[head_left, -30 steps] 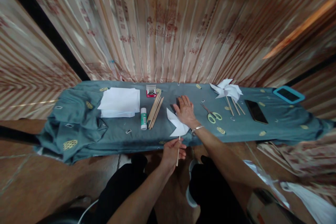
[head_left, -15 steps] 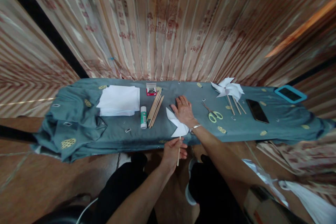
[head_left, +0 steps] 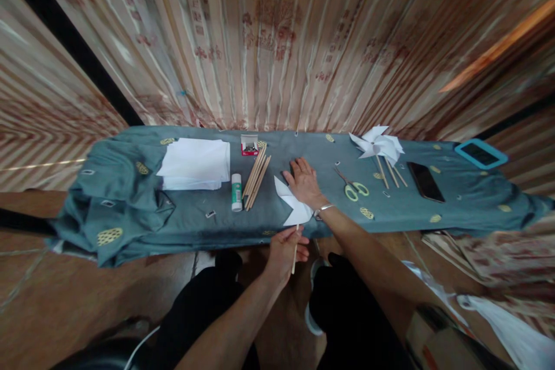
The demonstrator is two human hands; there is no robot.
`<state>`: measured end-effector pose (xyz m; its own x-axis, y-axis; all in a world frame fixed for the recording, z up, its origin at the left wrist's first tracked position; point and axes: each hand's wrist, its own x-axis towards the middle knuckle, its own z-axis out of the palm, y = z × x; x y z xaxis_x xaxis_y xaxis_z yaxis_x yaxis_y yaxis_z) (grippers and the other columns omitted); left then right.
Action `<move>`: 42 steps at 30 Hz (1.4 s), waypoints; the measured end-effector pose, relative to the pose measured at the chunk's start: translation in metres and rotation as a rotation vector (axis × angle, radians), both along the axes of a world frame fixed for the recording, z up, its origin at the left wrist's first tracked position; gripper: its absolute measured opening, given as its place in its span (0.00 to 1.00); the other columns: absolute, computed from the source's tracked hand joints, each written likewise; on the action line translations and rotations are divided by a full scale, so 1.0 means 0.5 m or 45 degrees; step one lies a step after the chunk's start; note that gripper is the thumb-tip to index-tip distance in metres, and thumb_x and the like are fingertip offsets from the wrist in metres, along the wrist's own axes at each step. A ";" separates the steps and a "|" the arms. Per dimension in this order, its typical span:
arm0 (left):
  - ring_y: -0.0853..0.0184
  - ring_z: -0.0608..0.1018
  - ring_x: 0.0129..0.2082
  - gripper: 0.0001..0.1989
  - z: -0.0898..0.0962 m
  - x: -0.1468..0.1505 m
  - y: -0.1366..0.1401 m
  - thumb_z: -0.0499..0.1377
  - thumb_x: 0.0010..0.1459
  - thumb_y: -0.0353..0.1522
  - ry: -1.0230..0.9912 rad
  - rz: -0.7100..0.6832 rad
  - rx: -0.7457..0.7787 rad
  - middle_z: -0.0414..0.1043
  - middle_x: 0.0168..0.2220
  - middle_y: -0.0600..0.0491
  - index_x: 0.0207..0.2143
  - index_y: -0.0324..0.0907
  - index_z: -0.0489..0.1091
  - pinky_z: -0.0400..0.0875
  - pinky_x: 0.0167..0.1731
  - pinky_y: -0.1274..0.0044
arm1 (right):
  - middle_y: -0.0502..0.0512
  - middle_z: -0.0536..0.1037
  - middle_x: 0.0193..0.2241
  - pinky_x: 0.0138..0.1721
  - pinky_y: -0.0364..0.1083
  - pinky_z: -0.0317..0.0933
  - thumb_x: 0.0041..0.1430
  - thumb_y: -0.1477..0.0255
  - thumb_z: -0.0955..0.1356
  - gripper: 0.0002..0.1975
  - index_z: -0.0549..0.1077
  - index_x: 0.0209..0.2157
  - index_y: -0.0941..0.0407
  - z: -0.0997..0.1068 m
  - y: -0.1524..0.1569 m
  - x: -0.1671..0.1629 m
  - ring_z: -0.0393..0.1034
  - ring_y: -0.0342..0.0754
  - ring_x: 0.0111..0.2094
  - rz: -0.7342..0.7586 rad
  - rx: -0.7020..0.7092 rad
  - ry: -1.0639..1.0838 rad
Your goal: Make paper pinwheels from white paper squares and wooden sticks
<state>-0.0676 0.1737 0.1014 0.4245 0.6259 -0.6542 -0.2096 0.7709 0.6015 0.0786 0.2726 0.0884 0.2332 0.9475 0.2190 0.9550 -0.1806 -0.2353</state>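
Close to the front edge of the cloth-covered table lies a white paper pinwheel [head_left: 293, 210], its right part hidden under my right hand [head_left: 305, 184]. That hand rests flat and open on the pinwheel, fingers pointing away from me. Just below, my left hand [head_left: 285, 251] is closed on a thin wooden stick [head_left: 295, 257] that runs up to the pinwheel's lower edge. To the left lie several loose wooden sticks [head_left: 256, 180] beside a glue stick [head_left: 236, 192]. Scissors with green handles [head_left: 356, 191] lie to the right of my right hand.
A stack of white paper [head_left: 195, 163] is at the left, with a small red open box [head_left: 249, 145] right of it. Finished-looking white pinwheels [head_left: 377, 145] on sticks, a black phone [head_left: 425, 181] and a blue-framed tablet [head_left: 481, 154] lie at the right. A curtain [head_left: 277, 40] hangs behind the table.
The camera view has shifted very slightly. Both hands keep their places on the stick and the pinwheel.
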 end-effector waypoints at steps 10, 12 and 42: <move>0.77 0.68 0.10 0.08 0.008 -0.001 0.000 0.55 0.58 0.25 -0.026 0.015 -0.006 0.71 0.19 0.56 0.39 0.30 0.70 0.62 0.12 0.84 | 0.68 0.63 0.61 0.59 0.59 0.51 0.68 0.60 0.57 0.27 0.64 0.59 0.64 0.011 0.001 0.003 0.50 0.59 0.65 0.008 -0.041 -0.004; 0.77 0.68 0.10 0.08 0.008 -0.002 -0.001 0.57 0.57 0.25 -0.024 0.013 -0.010 0.71 0.19 0.56 0.39 0.30 0.70 0.62 0.12 0.84 | 0.68 0.64 0.61 0.59 0.59 0.51 0.68 0.59 0.57 0.27 0.64 0.58 0.64 0.014 0.000 0.002 0.51 0.59 0.65 0.005 -0.043 0.001; 0.75 0.71 0.12 0.11 0.000 0.001 -0.005 0.57 0.59 0.26 0.017 -0.007 -0.052 0.71 0.20 0.55 0.43 0.30 0.71 0.65 0.14 0.83 | 0.70 0.61 0.62 0.61 0.58 0.48 0.67 0.59 0.58 0.29 0.63 0.60 0.65 -0.007 0.011 -0.027 0.50 0.60 0.65 -0.042 -0.041 0.033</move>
